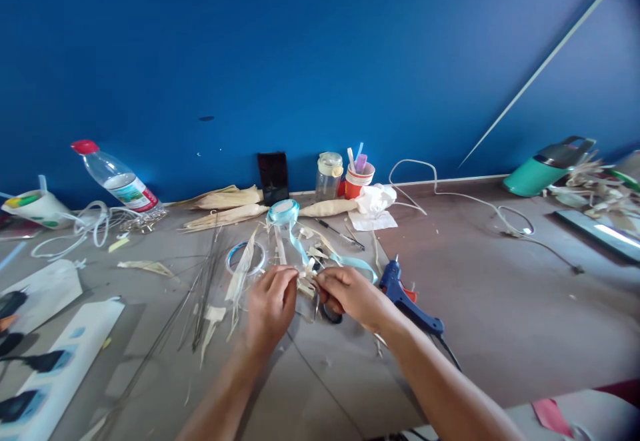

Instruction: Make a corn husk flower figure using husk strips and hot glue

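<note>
My left hand [273,304] and my right hand [353,293] are close together over the middle of the table, fingertips pinched. Between them is a small cream piece of dried corn husk [308,271], folded a bit like a flower; its exact shape is too small to tell. Dark scissors handles [332,315] show partly under my right hand. Beyond the fingers lies a roll of light blue ribbon [283,210] with its loose end trailing right. A blue glue gun [407,302] rests to the right of my right hand. Husk scraps [243,271] and a tape roll [229,258] are left of my left hand.
Thin metal wires [201,294] and a white power strip [75,367] lie on the left. Along the blue wall stand a tilted water bottle [117,177], a phone [273,177], a clear jar [329,177] and a paper cup [358,181]. A white cable [465,196] and green tumbler [540,171] are right.
</note>
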The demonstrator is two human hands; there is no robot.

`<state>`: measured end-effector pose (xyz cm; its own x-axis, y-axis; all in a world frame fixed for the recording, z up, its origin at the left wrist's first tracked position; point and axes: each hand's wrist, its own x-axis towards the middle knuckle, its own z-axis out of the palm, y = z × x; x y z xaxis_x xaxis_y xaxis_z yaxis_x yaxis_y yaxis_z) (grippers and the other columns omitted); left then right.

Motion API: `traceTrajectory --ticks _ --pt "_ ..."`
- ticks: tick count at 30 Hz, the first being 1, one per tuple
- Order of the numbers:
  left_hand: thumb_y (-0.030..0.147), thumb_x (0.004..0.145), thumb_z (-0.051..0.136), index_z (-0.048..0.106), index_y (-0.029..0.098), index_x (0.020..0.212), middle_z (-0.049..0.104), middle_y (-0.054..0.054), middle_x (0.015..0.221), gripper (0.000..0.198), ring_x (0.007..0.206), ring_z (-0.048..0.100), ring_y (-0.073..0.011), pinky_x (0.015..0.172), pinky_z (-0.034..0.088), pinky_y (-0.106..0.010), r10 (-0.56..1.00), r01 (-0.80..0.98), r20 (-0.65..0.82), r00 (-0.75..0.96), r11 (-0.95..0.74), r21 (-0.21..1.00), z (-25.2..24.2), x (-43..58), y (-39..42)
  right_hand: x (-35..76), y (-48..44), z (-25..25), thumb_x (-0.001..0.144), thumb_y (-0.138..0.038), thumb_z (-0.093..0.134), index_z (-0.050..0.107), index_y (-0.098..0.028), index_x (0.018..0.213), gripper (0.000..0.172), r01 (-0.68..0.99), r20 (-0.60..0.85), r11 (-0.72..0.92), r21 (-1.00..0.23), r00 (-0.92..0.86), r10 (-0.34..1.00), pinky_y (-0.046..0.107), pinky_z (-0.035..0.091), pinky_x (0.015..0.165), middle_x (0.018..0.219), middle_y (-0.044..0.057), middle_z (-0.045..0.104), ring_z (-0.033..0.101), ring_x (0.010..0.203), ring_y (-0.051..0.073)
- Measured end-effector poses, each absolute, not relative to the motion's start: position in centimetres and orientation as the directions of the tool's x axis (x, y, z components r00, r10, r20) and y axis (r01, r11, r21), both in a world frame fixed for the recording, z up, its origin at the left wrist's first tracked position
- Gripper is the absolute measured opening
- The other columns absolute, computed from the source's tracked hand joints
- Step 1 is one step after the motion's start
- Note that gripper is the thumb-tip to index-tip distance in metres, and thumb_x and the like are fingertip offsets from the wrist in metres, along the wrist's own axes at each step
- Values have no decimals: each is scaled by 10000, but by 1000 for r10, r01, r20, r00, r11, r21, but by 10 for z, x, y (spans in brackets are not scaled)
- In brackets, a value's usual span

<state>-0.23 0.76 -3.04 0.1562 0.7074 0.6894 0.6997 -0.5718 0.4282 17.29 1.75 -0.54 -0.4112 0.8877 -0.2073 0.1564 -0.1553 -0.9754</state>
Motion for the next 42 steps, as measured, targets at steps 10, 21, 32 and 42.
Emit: traceTrajectory --ticks 10,21,32,42 --pt "101 843 470 559 201 913 646 -56 858 151 834 623 -154 754 501 -277 743 658 650 159 -571 491 -33 3 5 171 23 -20 824 -561 469 508 -174 553 475 151 -241 -197 -969 -388 889 219 201 387 453 -22 433 308 377 56" --pt "125 840 454 568 180 772 624 -16 742 144 677 598 -111 642 480 -223 821 522 562 106 -527 671 -27 10 3 174 22 5 751 -511 586 604 -99 626 431 -121 -422 -572 -811 -556 716 171 137 348 453 -23 474 284 337 17" --pt "164 835 469 569 184 730 629 -9 719 146 676 596 -114 653 465 -227 852 423 515 97 -504 753 -26 8 3 183 28 -4 797 -417 519 590 -91 614 380 -186 -419 -766 -616 -746 518 169 163 312 395 -35 472 199 263 7" --pt "229 774 516 567 174 744 628 12 625 81 542 594 -112 550 468 -219 920 306 305 -244 -226 925 -23 -8 11 202 36 9 821 -447 481 586 -133 689 356 -184 -332 -475 -860 -505 797 192 214 377 513 -40 459 234 345 27"
